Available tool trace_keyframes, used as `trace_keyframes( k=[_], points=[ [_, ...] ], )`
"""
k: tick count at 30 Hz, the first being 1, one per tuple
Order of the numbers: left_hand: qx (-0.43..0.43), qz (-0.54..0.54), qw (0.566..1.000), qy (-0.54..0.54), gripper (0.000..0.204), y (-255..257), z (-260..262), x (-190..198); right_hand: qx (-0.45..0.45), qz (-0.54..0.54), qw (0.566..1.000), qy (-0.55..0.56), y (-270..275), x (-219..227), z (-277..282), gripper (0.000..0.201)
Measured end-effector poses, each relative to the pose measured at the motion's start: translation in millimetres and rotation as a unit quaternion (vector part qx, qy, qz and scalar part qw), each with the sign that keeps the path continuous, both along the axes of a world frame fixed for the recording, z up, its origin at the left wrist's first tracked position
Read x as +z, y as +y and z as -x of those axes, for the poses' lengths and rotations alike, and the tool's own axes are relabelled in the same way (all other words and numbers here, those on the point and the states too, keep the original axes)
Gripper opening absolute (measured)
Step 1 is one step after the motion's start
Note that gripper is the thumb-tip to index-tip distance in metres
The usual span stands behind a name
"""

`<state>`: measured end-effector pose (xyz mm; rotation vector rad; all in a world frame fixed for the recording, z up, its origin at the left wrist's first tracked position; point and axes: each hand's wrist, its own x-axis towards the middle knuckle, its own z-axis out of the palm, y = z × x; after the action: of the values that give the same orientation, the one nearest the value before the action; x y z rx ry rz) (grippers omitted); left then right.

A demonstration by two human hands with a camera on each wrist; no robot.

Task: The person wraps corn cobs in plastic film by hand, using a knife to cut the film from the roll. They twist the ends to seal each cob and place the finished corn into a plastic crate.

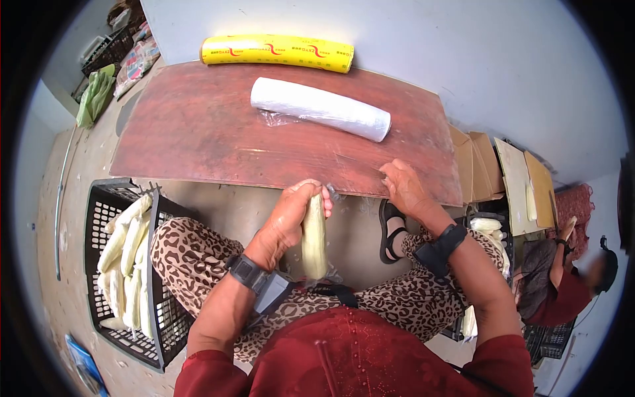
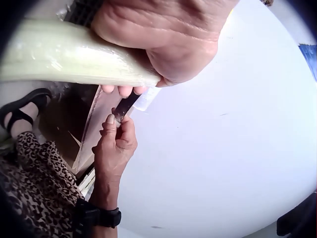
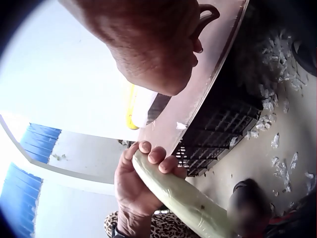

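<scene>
My left hand [image 1: 296, 210] grips a pale green ear of corn [image 1: 313, 238] in its husk, covered in shiny clear film. The fingers wrap its upper end, and the ear hangs down over the lap. A bit of clear film [image 1: 335, 194] sticks out beside those fingers. Near the table's front edge is my right hand [image 1: 408, 190], fingers bent and thumb close to the index finger; I cannot tell whether a scrap sits between them. On the red-brown table [image 1: 192, 132] lie a white roll of film [image 1: 321, 109] and, behind it, a yellow printed roll [image 1: 278, 53].
A black crate [image 1: 159, 331] at the left holds several wrapped ears [image 1: 122, 255]. More pale ears [image 1: 486, 225] sit in a crate at the right. Cardboard [image 1: 479, 165] leans beyond the table. Film scraps [image 3: 285, 173] litter the floor. Another person [image 1: 562, 284] sits at far right.
</scene>
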<state>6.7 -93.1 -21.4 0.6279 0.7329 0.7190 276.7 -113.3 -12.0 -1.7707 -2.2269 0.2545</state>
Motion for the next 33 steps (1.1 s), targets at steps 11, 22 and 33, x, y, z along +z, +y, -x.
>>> trace_keyframes(
  k=[11,22,33],
  points=[
    [0.046,0.115,0.972,-0.199,0.017,14,6,3,-0.043,0.113,0.982,0.145,8,35,30,0.029],
    [0.181,0.135,0.943,-0.245,0.015,32,17,3,0.069,0.507,0.706,0.489,-28,21,75,0.063],
    [0.275,-0.014,0.959,0.060,0.018,43,11,-25,0.046,0.441,0.839,0.315,-12,43,77,0.047]
  ],
)
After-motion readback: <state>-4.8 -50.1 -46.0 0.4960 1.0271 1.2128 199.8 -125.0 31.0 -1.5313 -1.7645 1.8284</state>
